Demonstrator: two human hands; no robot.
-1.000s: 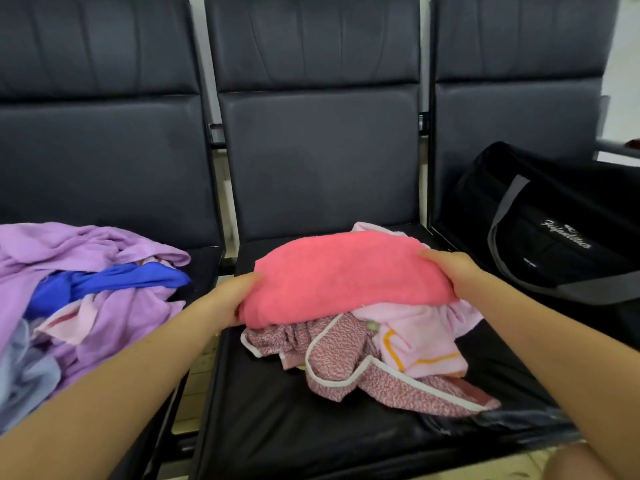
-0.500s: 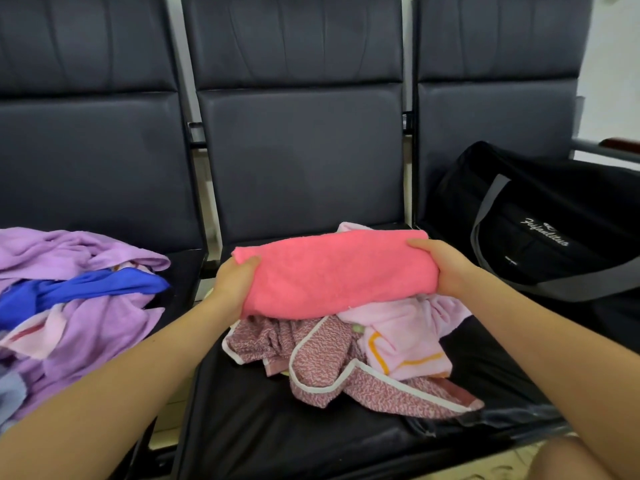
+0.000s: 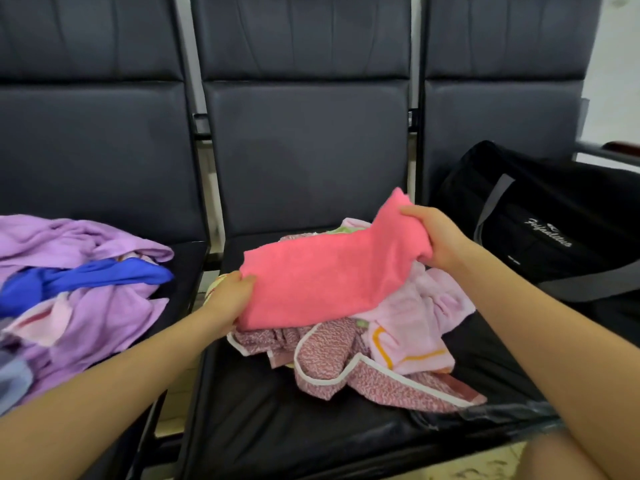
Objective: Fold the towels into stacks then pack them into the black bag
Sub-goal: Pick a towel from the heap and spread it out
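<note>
Head view: purple pile [image 3: 86, 271] L seat, black bag [image 3: 540, 230] R.

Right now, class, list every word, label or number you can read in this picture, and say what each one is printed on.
Cursive white word on the side of the black bag: too blurred to read with certainty; it seems to start with "F".
Small white mark lower on the same bag: too small to read.
Nothing else carries readable text.
</note>
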